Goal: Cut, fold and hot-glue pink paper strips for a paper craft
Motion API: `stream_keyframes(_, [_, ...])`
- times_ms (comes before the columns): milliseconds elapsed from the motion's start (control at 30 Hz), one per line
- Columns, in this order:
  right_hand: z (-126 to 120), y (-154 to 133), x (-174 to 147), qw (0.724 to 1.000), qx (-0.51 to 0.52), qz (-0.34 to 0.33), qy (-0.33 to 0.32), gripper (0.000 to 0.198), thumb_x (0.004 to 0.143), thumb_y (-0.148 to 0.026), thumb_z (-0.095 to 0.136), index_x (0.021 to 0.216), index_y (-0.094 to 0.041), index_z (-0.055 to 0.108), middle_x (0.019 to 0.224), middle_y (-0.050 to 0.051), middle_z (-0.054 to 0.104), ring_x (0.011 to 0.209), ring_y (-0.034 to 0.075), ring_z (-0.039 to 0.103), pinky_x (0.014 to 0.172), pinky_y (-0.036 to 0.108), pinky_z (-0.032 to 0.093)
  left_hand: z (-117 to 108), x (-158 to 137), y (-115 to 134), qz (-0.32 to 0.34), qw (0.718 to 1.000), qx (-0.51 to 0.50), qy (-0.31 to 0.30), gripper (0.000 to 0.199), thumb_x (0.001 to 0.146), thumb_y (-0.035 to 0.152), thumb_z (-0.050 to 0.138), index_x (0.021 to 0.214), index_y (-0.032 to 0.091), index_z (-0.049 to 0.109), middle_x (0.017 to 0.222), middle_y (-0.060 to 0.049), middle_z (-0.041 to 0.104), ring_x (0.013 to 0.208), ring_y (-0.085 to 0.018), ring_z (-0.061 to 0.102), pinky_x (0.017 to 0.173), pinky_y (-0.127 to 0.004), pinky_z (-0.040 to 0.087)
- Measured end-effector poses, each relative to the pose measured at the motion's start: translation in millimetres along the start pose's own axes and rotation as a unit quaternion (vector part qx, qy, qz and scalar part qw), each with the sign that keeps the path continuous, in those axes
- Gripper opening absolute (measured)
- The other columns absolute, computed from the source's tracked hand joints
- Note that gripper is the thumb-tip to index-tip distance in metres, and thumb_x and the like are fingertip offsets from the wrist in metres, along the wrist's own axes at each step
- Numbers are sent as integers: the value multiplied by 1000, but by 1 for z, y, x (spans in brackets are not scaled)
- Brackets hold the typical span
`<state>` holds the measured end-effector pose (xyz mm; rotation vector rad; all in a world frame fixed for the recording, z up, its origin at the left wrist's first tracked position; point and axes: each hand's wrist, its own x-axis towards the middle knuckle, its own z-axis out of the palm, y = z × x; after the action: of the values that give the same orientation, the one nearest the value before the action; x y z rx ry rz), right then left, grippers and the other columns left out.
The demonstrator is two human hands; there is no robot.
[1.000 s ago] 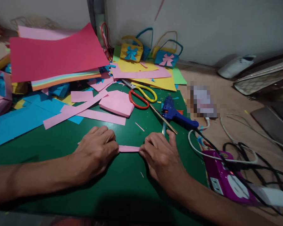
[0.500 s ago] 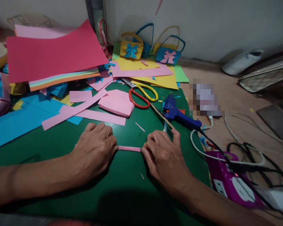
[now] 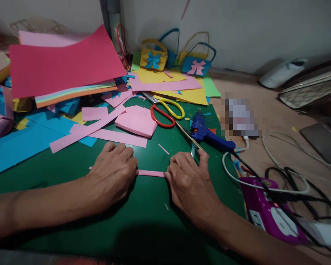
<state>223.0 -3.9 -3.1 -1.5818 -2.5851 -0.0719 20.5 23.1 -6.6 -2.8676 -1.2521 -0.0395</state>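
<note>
A narrow pink paper strip (image 3: pixel 151 173) runs between my two hands, low over the green table (image 3: pixel 143 209). My left hand (image 3: pixel 114 175) is closed on one end, and a small tip of the strip pokes out behind it on the left. Closed on the other end is my right hand (image 3: pixel 189 176), its thumb side near a thin stick (image 3: pixel 191 138). Beyond the hands lie a folded pink paper piece (image 3: pixel 136 121), wider pink strips (image 3: pixel 118 137) and scissors (image 3: pixel 165 114) with red and yellow handles. A blue glue gun (image 3: pixel 206 134) rests past my right hand.
Coloured paper sheets (image 3: pixel 66 70) are stacked at the back left, over blue paper (image 3: pixel 30 143). Small paper bags with bows (image 3: pixel 153 59) stand by the wall. At right are a purple power strip (image 3: pixel 267 209), tangled cables (image 3: pixel 289 176) and a white bottle-like object (image 3: pixel 283 73).
Both hands keep hold of the pink strip and have barely moved. A little more of its end shows behind my left hand. The view has shifted slightly.
</note>
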Motion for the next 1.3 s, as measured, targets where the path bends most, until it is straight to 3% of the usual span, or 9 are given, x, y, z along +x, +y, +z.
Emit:
stream_keyframes(233, [4,3,-11,996,56,-7,68,24,89,-13,41,70,-16,54,76,5,56,78,20,49,87,47,26,3,-9,0,59,993,-35,93,24,88,8,42,73,17,59,69,-3,53,67,-20,41,65,-36,27])
stream_keyframes(400, [3,7,-13,986,161,10,46,21,87,-9,44,71,-17,56,77,3,54,80,19,49,80,41,27,3,-14,-1,65,991,-87,80,25,89,7,39,75,17,58,68,-2,51,65,-18,40,65,-36,27])
stream_keyframes(533, [3,8,-11,982,185,29,37,19,87,-12,46,72,-17,56,77,3,54,79,19,49,82,42,26,8,-15,-1,55,994,-78,62,20,88,10,43,79,20,58,69,-1,52,67,-19,41,66,-37,26])
stream_keyframes(767, [3,7,-6,987,156,37,30,23,89,-18,45,69,-18,54,77,4,55,77,19,49,81,41,25,9,-6,-1,34,994,-62,86,33,94,18,38,66,18,57,61,-2,52,62,-18,41,65,-36,25])
stream_keyframes(1100, [1,3,-3,994,103,41,16,19,86,-15,47,68,-17,55,78,5,56,76,19,48,85,45,25,3,-3,1,15,999,-36,4,27,91,17,39,70,17,57,65,-4,56,64,-19,44,64,-36,24])
stream_keyframes(1300, [3,2,0,999,44,25,12,17,84,-14,46,71,-16,57,79,6,55,77,21,46,87,47,24,3,0,4,5,1000,-10,9,24,89,16,42,69,17,56,65,-4,57,64,-21,47,64,-37,26])
